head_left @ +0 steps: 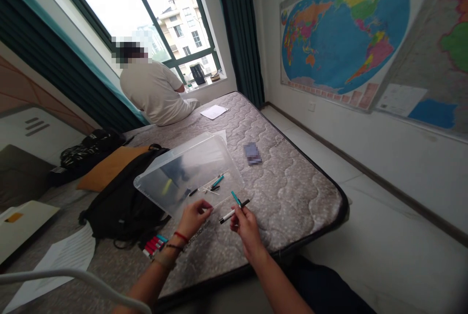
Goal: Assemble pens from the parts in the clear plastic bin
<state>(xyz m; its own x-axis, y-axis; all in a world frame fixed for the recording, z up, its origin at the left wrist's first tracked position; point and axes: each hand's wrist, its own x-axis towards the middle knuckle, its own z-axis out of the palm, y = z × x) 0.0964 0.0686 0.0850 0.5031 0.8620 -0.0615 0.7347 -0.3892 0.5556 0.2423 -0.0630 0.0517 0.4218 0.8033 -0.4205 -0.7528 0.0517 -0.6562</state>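
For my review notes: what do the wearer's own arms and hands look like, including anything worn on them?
Both hands are ungloved, and no sleeve shows on either forearm. Behind the left hand, the wrist carries a thin red bracelet and a dark bracelet. The right hand shows no bracelet or watch at its wrist. Rings are too small to tell.

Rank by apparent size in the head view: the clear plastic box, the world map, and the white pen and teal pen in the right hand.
1. World map
2. Clear plastic box
3. White pen and teal pen: unranked, since the right hand hides part of both.
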